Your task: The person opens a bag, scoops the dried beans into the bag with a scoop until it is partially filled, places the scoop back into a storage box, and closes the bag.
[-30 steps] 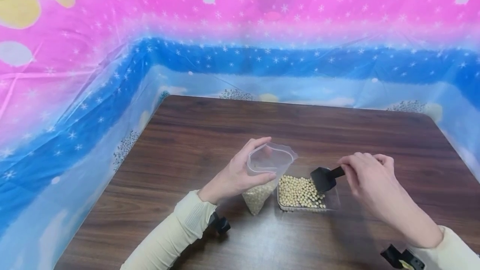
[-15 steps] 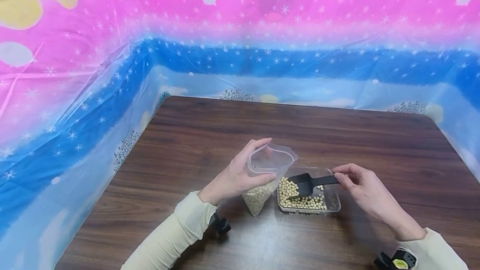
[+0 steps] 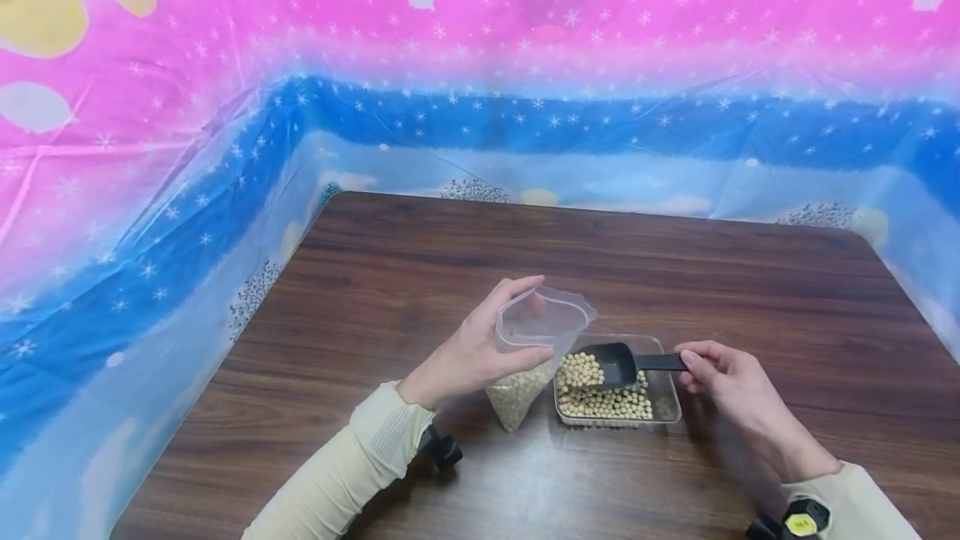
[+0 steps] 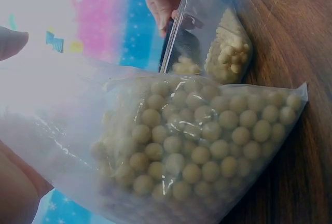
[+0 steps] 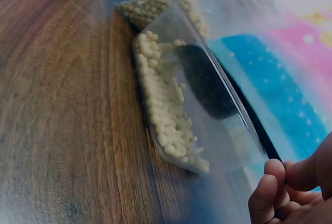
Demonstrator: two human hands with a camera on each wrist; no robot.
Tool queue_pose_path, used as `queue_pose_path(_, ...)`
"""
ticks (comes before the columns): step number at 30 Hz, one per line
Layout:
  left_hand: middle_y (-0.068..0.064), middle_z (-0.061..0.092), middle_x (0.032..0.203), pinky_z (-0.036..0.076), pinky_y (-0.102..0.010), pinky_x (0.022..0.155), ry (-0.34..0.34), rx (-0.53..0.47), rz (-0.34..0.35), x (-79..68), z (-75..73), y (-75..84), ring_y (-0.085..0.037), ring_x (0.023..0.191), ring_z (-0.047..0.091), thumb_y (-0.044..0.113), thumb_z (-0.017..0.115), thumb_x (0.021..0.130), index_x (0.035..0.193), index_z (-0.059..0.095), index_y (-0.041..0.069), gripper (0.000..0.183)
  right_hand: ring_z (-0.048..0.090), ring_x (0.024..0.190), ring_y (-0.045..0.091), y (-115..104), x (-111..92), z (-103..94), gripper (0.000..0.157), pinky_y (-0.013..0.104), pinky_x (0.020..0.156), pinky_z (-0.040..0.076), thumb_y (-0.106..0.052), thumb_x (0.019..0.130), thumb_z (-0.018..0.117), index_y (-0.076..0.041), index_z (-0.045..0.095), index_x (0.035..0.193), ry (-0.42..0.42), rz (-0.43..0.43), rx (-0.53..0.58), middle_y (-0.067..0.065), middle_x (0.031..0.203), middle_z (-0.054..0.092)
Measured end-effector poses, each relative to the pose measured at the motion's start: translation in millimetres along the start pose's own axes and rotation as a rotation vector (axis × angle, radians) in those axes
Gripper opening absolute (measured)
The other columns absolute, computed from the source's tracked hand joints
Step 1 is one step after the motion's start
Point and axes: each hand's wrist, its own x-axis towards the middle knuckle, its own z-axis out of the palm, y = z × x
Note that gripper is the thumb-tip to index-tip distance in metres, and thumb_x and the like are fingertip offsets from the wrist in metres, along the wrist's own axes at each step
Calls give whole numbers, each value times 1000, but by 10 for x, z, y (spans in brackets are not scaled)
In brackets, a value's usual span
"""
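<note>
My left hand (image 3: 472, 348) holds a clear plastic bag (image 4: 207, 146) by its mouth, thumb and fingers spreading it wide. Pale round beans, like soybeans, fill the bag's lower part, which stands on the table. Just right of it sits a clear rectangular container (image 3: 666, 398) with more beans (image 3: 622, 403) in it. My right hand (image 3: 738, 382) pinches the end of a black scoop's handle. The scoop (image 3: 619, 363) is over the container, level, with a heap of beans in its front part. Through the container wall, the right wrist view shows the scoop's dark bowl (image 5: 205, 81).
The dark wooden table (image 3: 420, 257) extends behind and to both sides of the container. A pink and blue patterned cloth (image 3: 480, 119) hangs along its back and left edges. Black wrist devices (image 3: 806, 517) sit at both cuffs.
My right hand first brought the scoop down into the beans, tipping it from steep to flat. Now it is raised slightly, with beans in it. The left hand and bag stay in place.
</note>
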Motion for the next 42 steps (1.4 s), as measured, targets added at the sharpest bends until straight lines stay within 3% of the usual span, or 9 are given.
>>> queue_pose_path(5,-4,52,124,52,-35,90,-2,-12,3,0,5,-5,-21,110,56,17,77,84,146,37,23,74,58,73,3,76,24,-106,35,20,66,52,-19,102,52,11,51,120,-21,41,229,-4,80,61)
queue_pose_path(11,-4,52,123,52,-37,91,2,6,30,6,1,-8,-21,109,57,16,77,84,146,36,24,75,58,73,5,-34,-12,-298,25,20,68,49,-26,101,54,-5,56,115,-4,45,354,-5,81,63)
queue_pose_path(15,-4,52,122,52,-39,92,7,26,51,7,-4,-12,-21,109,57,15,77,84,146,37,22,74,59,73,7,-179,-54,-455,15,20,68,50,-21,99,57,-11,63,108,-21,-38,508,-3,82,64)
queue_pose_path(19,-4,52,122,52,-39,92,8,23,51,7,-5,-17,-21,110,56,15,77,84,145,37,21,74,60,75,9,-381,-84,-562,14,20,69,50,-15,99,56,-10,65,109,-52,-125,585,-1,84,64)
queue_pose_path(28,-4,52,124,52,-38,93,7,40,75,11,-6,-30,-20,111,56,13,78,83,146,37,18,75,62,77,11,-939,-121,-538,18,20,72,51,-5,99,53,-2,65,112,-35,-313,647,3,88,67)
queue_pose_path(31,-4,52,124,52,-38,92,7,34,69,8,-7,-28,-21,111,56,13,77,83,146,37,18,74,63,78,11,-1103,-124,-500,18,20,74,51,-5,98,54,-1,65,112,-25,-342,634,3,88,68)
queue_pose_path(34,-5,51,124,52,-38,92,5,23,70,6,-5,-26,-21,112,55,13,77,84,146,36,18,75,65,78,9,-1233,-134,-462,17,17,76,51,-6,98,56,-4,66,112,23,-372,551,1,90,69)
queue_pose_path(39,-5,51,125,52,-38,92,5,20,78,8,-3,-27,-22,112,55,13,77,84,146,36,18,75,66,79,5,-1370,-160,-397,17,12,75,50,-8,97,59,-8,67,112,144,-431,274,-4,98,68)
queue_pose_path(42,-5,51,125,52,-37,92,-1,6,80,8,-3,-21,-22,111,56,13,77,84,146,36,17,75,66,78,5,-1413,-184,-357,16,12,74,50,-9,97,58,-8,66,112,211,-457,102,-6,90,68)
